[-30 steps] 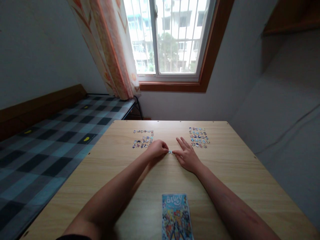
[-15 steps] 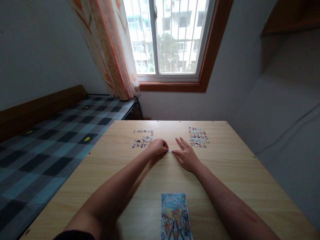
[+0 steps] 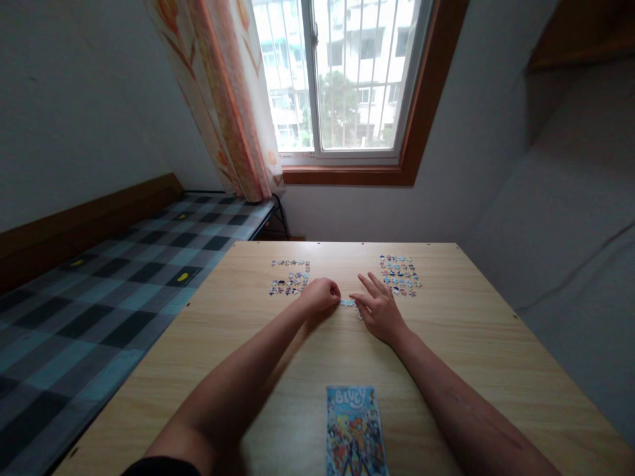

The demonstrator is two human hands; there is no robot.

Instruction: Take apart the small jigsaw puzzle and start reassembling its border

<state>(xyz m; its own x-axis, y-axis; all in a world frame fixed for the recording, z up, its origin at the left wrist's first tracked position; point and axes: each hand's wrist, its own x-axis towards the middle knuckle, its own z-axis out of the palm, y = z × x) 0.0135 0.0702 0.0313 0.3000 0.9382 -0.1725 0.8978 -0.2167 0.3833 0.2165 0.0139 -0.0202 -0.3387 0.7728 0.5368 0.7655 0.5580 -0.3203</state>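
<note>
My left hand (image 3: 321,295) is curled into a pinch on a small pale-blue puzzle piece (image 3: 348,303) lying on the wooden table (image 3: 461,344). My right hand (image 3: 381,305) rests just right of it, thumb and forefinger touching the piece while the other fingers spread out flat. A group of loose puzzle pieces (image 3: 290,277) lies just beyond my left hand. A second group (image 3: 399,274) lies past my right hand. A colourful picture card reading "Bluey" (image 3: 355,431) lies near the table's front edge between my forearms.
A bed with a blue and black checked cover (image 3: 94,297) runs along the table's left side. Behind the table are a barred window (image 3: 352,73) with a wooden sill and an orange patterned curtain (image 3: 228,92). A white wall stands to the right.
Both hands stay pinched together over the small piece. The view has shifted slightly, and my right hand's fingers have drawn in a little closer to the piece.
</note>
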